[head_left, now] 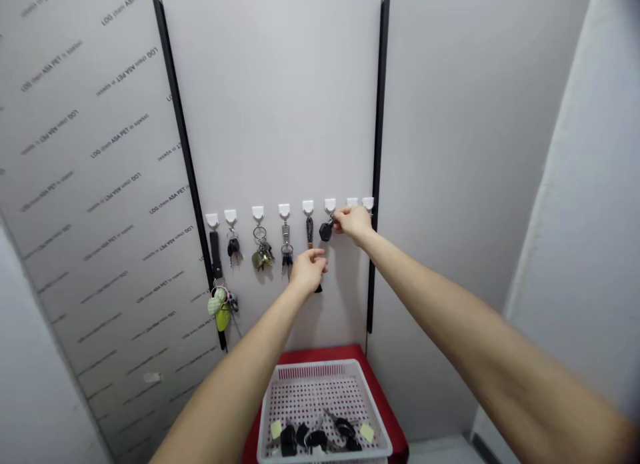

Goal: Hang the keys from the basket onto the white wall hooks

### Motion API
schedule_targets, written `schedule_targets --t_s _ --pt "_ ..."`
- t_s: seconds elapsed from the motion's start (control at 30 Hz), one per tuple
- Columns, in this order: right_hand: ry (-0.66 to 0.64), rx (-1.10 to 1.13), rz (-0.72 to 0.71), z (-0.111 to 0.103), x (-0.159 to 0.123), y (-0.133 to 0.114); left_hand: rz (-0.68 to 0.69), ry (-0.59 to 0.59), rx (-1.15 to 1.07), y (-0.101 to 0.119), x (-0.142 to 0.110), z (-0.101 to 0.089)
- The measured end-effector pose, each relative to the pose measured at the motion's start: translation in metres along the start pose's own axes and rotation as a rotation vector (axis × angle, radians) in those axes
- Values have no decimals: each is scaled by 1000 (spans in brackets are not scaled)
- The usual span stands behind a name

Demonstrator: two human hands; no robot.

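Note:
My right hand (354, 224) pinches a key ring (331, 219) just under the sixth white hook (330, 205) from the left. A black key fob (325, 232) dangles beside its fingertips. Whether the ring sits on the hook cannot be made out. Lower and to the left, my left hand (309, 271) has its fingers loosely bent and slightly apart, in front of a dark braided key strap (309, 231) on the fifth hook. The hand covers the strap's middle; its black end shows below.
More keys hang leftward: a keyring with brass-coloured pieces (261, 257), black keys (233, 246), and a black strap (216, 257) with a yellow-green charm (223, 319). Below, a white perforated basket (320, 369) holding several black keys stands on a red surface (367, 364). Black strips (380, 117) edge the panel.

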State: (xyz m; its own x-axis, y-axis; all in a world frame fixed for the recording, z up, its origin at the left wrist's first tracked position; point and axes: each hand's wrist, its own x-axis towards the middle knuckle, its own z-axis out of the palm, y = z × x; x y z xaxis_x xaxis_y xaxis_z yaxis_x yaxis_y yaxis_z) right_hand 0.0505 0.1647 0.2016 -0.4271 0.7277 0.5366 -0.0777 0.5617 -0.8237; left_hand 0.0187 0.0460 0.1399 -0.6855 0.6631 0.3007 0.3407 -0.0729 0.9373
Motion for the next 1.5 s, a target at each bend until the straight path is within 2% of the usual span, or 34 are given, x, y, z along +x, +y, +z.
schedule_targets --t_s 0.1,0.17,0.27,0.3,0.33,0.37,0.4,0.47,0.5,0.57,0.67,0.83,0.93,1.03,1.1,1.17,1.27,1.37,1.5 --pt "-21 -118 -27 2 5 9 -18 -28 43 -12 -7 -3" --pt "-16 -145 -17 0 -1 17 -47 -68 92 -30 -17 -8" --pt "76 -244 -128 -2 -30 37 -90 -201 249 -76 -41 -17" --pt "69 -304 -184 -3 -46 46 -100 -266 330 -94 -52 -21" --pt "-2 -369 -226 -3 -65 57 -108 -337 425 -113 -63 -25" --pt "-144 -430 -245 -3 -87 69 -116 -411 529 -130 -75 -29" --pt "-371 -480 -219 -2 -110 82 -125 -482 636 -145 -86 -33" --pt "-957 -552 -163 -1 -157 108 -145 -603 820 -169 -105 -38" --pt "-1141 -608 -139 1 -178 121 -149 -641 889 -178 -112 -39" --pt "-1263 -774 -93 4 -209 142 -143 -672 983 -188 -120 -39" --pt "-1191 -870 -90 6 -226 159 -157 -647 1049 -192 -121 -35" --pt "-1090 -768 -95 4 -215 160 -210 -593 964 -191 -110 -34" --pt "-1111 -706 -133 7 -218 158 -186 -642 966 -188 -110 -36" --pt "-1178 -633 -243 17 -232 156 -115 -702 1068 -185 -117 -35" --pt "-1185 -658 -287 26 -240 155 -112 -675 1130 -185 -121 -34" --pt "-1174 -702 -240 32 -245 157 -174 -638 1122 -185 -121 -35" --pt "-1137 -610 -79 34 -243 161 -246 -596 953 -187 -115 -40" --pt "-1052 -294 112 29 -234 161 -310 -546 626 -184 -106 -44" --pt "-899 132 319 22 -221 147 -382 -424 119 -169 -97 -39"
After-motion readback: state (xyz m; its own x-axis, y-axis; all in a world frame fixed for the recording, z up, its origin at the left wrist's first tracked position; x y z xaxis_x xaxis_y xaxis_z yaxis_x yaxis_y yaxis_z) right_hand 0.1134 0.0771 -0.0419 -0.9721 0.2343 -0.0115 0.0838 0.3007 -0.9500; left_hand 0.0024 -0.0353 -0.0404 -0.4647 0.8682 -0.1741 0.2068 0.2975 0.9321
